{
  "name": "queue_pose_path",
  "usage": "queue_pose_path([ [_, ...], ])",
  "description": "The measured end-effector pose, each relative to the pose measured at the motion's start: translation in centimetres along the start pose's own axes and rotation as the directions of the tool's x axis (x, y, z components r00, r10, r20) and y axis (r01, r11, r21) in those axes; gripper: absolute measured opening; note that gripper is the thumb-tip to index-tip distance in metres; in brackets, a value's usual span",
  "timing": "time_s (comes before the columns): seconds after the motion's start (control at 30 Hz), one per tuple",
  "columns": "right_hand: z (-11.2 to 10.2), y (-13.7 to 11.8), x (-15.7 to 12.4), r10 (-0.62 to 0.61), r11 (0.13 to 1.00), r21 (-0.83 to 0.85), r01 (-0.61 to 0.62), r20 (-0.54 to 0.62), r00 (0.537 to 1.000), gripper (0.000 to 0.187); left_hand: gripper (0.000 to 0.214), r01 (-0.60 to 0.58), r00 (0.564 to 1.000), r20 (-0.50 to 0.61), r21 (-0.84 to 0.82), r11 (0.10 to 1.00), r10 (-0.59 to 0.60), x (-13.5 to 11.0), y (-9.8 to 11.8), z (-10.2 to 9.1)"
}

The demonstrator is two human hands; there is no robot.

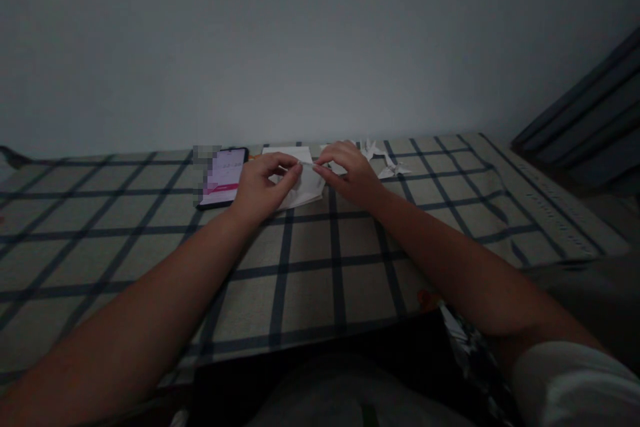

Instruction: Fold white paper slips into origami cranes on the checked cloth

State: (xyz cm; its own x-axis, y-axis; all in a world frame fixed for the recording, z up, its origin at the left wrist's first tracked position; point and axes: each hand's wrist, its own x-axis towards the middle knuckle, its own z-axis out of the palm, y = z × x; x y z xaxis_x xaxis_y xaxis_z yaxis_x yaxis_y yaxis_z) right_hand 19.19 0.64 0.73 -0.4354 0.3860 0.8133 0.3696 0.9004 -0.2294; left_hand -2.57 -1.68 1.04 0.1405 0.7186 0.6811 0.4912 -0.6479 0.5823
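Note:
A small folded strip of white paper (307,163) is pinched between my two hands. My left hand (265,181) holds its left end between thumb and forefinger. At the other end, the thumb and fingertips of my right hand (350,172) are closed on it. Below lie flat sheets of white paper (309,193), partly covered by the hands. Just past my right hand sit folded white paper figures (395,169) with pointed tips, perhaps origami birds. The exact folds of the held piece are too small to make out.
A smartphone (225,177) with a lit screen lies left of my left hand. The checked tablecloth (310,267) covers the table, which meets a plain wall (320,47) at the back. A dark curtain (595,113) hangs at the right. The room is dim.

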Motion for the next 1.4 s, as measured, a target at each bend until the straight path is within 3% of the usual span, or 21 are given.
queue_pose_path([
  [0.17, 0.0, -0.1, 0.1, 0.016, 0.999, 0.051, -0.017, 0.015, 1.000, 0.027, 0.016, 0.009, 0.999, 0.050, -0.058, 0.998, -0.006, 0.1, 0.0, 0.3],
  [0.37, 0.1, 0.1, 0.0, 0.012, 0.997, 0.073, -0.010, -0.022, 1.000, 0.026, 0.015, -0.035, 0.998, 0.053, 0.001, 0.999, 0.035, 0.3, 0.2, 0.2],
  [0.63, 0.3, 0.4, -0.2, 0.079, 0.995, 0.059, -0.080, 0.019, 0.997, 0.030, 0.020, 0.116, 0.993, 0.018, -0.036, 0.993, -0.115, 0.2, 0.1, 0.3],
  [0.83, 0.2, 0.3, -0.3, 0.119, 0.990, 0.071, -0.120, 0.024, 0.993, 0.030, 0.024, 0.210, 0.970, 0.150, -0.111, 0.971, -0.192, 0.3, 0.8, 0.2],
  [1.0, 0.1, 0.0, -0.2, 0.152, 0.984, 0.082, -0.155, 0.042, 0.987, 0.031, 0.030, 0.217, 0.966, 0.173, -0.133, 0.967, -0.193, 0.6, 1.2, -0.1],
  [1.17, 0.0, -0.2, -0.2, 0.183, 0.974, 0.126, -0.187, 0.041, 0.982, 0.027, 0.032, 0.296, 0.940, 0.221, -0.141, 0.945, -0.262, 0.5, 0.9, 0.0],
  [1.3, 0.2, 0.0, -0.2, 0.286, 0.934, 0.207, -0.292, 0.061, 0.956, 0.026, 0.034, 0.348, 0.915, 0.267, -0.147, 0.926, -0.302, 0.3, 0.6, 0.2],
  [1.4, 0.4, 0.1, -0.2, 0.405, 0.855, 0.325, -0.405, 0.070, 0.912, 0.033, 0.035, 0.377, 0.917, 0.232, -0.228, 0.898, -0.326, 0.3, 0.4, 0.3],
])
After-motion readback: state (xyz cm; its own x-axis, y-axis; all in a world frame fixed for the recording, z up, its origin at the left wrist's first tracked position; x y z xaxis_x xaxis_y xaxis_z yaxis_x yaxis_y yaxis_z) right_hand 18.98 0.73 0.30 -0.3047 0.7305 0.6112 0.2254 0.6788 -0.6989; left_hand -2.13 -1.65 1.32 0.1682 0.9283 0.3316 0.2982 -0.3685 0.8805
